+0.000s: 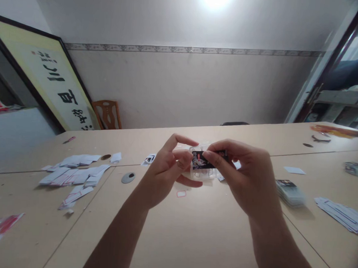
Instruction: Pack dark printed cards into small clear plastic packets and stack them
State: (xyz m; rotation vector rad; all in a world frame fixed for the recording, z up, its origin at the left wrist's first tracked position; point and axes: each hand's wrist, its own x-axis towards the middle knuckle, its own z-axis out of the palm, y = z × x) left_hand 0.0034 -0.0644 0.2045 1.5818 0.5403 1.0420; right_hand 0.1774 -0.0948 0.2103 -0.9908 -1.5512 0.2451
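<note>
The right hand [246,169] is pinching a dark printed card [198,162] between thumb and forefinger, in the centre of the frame. The left hand [165,167] is curling its fingers [185,140] around a clear plastic case [205,175], one finger running along the upper edge and others reaching beneath the lower one, while the thumb side is sitting by the card's left end. The case is lying directly behind the card as seen here; whether the card is resting inside it or only against it, I cannot tell. Some ring-like outlines are showing through the clear plastic.

Below the hands, a small red-bordered label [181,194] is lying on the worktop [197,235]. Just beyond the right wrist, at centre right, a stack of clear cases [291,194] is standing, with a dark printed piece showing at its top; what the lower ones are holding is unclear. Another clear packet [355,169] is blurring near the right edge, its contents unreadable. White folded papers [341,214] are lying at the lower right, and a heap of white slips [74,175] is spreading across the left of the frame.
</note>
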